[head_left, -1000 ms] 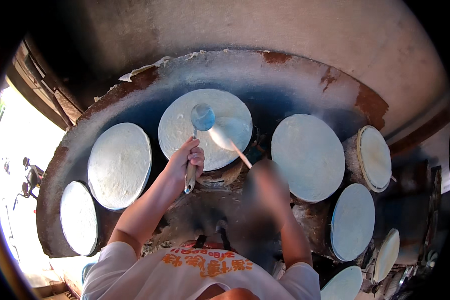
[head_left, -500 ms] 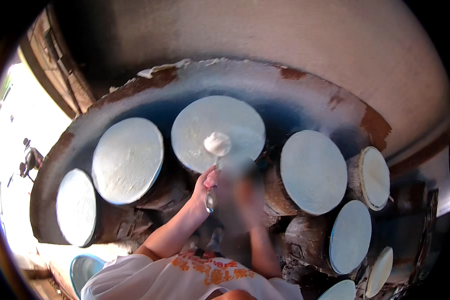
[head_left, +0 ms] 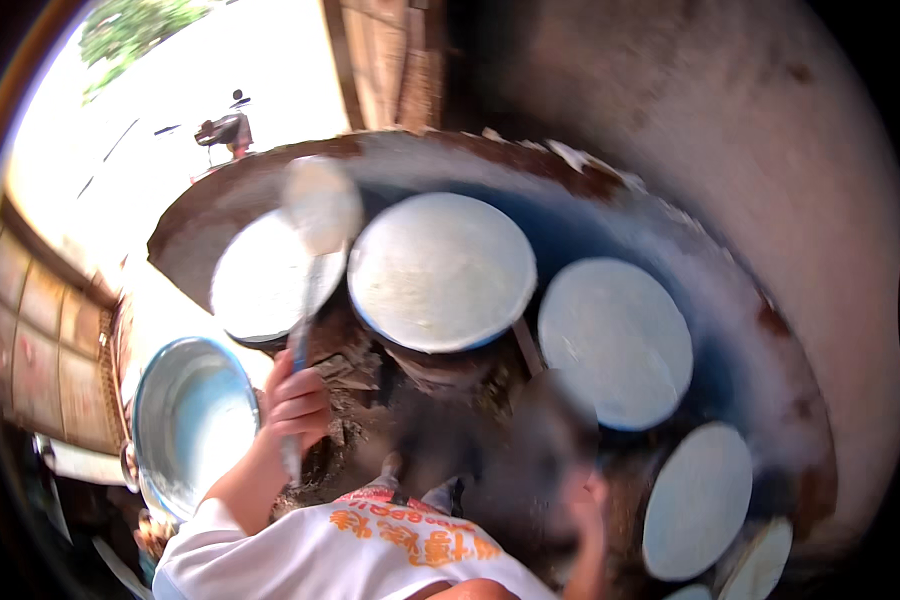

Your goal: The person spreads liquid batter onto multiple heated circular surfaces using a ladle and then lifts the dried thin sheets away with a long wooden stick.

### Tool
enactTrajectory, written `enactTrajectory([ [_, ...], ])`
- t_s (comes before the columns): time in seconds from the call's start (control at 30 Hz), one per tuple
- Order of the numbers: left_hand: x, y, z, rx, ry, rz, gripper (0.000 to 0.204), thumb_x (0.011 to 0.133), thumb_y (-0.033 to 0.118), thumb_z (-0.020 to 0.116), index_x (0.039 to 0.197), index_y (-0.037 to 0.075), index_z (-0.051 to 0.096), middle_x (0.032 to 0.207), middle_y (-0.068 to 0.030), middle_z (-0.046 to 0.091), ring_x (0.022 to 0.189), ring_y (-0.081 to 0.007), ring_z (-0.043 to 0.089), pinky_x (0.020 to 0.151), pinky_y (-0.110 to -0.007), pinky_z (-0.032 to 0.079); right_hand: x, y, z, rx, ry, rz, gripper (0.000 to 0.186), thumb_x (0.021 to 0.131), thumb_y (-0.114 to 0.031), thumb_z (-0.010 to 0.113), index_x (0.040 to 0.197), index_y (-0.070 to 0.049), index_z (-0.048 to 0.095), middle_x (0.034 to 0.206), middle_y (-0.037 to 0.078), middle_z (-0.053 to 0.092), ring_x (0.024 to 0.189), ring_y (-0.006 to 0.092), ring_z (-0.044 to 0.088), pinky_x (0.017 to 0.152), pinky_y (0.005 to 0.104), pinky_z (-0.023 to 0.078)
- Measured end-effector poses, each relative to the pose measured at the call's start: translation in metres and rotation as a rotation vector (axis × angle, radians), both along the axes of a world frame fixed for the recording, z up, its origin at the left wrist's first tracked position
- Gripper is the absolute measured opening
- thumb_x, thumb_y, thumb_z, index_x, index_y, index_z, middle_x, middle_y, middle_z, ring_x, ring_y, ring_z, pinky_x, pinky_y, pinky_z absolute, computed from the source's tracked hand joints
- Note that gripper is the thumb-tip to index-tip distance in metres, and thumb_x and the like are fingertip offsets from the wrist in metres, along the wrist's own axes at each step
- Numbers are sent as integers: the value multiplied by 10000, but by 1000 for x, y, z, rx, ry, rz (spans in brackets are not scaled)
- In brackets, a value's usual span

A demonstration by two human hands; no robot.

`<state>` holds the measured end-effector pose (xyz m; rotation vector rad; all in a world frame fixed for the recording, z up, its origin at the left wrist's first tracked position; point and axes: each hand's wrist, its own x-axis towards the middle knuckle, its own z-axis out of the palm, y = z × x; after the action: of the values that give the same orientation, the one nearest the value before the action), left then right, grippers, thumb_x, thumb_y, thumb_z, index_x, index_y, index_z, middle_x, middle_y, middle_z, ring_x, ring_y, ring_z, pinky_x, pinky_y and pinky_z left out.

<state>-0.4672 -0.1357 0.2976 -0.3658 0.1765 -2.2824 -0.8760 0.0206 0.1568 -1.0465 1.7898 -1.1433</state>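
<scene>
My left hand (head_left: 298, 402) is closed around the handle of a long metal ladle (head_left: 322, 205). Its pale, blurred bowl overlaps the leftmost white-topped round pan (head_left: 270, 285) in the picture; whether it touches cannot be told. Another round pan (head_left: 442, 272), covered in white, is just right of the ladle. My right hand (head_left: 584, 495) is low at the right, its fingers smeared by motion. A dark blur (head_left: 555, 425) lies in front of that hand, too indistinct to name.
A blue-rimmed basin (head_left: 232, 365) stands beside my left forearm. More white-topped pans (head_left: 615, 342) curve round to my right on dark bases. Behind them runs a low, curved, stained wall (head_left: 690, 250). Bright daylight and a parked two-wheeler (head_left: 228, 132) show beyond it at the far left.
The view has turned left, bringing the basin further in. My left hand has carried the ladle left and up, off the pan it was over. My right hand has moved apart, to the right.
</scene>
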Motion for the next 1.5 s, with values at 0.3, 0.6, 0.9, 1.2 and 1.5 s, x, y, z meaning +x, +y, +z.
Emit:
enactTrajectory([
  [0.3,340,49,-175,738,-568,848,365,955,169,483,611,145,364,483,41,342,392,-61,348,367,-208,348,253,-126,-35,-154,-57,477,380,751,-83,736,1112,-14,640,671,-12,521,570,54,440,560,218,404],
  [0.6,285,0,-211,490,-1722,158,435,873,269,630,1224,80,457,925,-114,513,702,-256,556,550,-419,510,406,-202,-21,-82,-18,327,241,758,-79,724,973,11,667,759,56,670,678,87,582,657,271,481],
  [0.9,294,-132,-166,-1456,-2772,1014,439,640,92,665,1073,145,618,978,-78,516,965,-274,515,840,-399,425,353,-267,-22,-285,607,49,229,715,-106,701,916,-18,638,873,172,613,847,388,584,744,443,481],
  [1.2,317,-178,-145,-1877,-2239,1122,131,704,114,701,824,115,648,861,-31,568,855,-226,570,749,-364,453,350,-265,-38,-103,322,20,209,734,-75,722,930,-28,665,869,137,647,819,314,624,737,388,487],
  [1.5,323,-257,-50,-1694,-2222,1292,113,753,51,688,811,51,592,852,-91,556,799,-276,566,700,-369,472,367,-306,-16,-106,-1,106,132,792,-96,705,890,-34,643,762,42,615,657,121,550,656,280,466],
])
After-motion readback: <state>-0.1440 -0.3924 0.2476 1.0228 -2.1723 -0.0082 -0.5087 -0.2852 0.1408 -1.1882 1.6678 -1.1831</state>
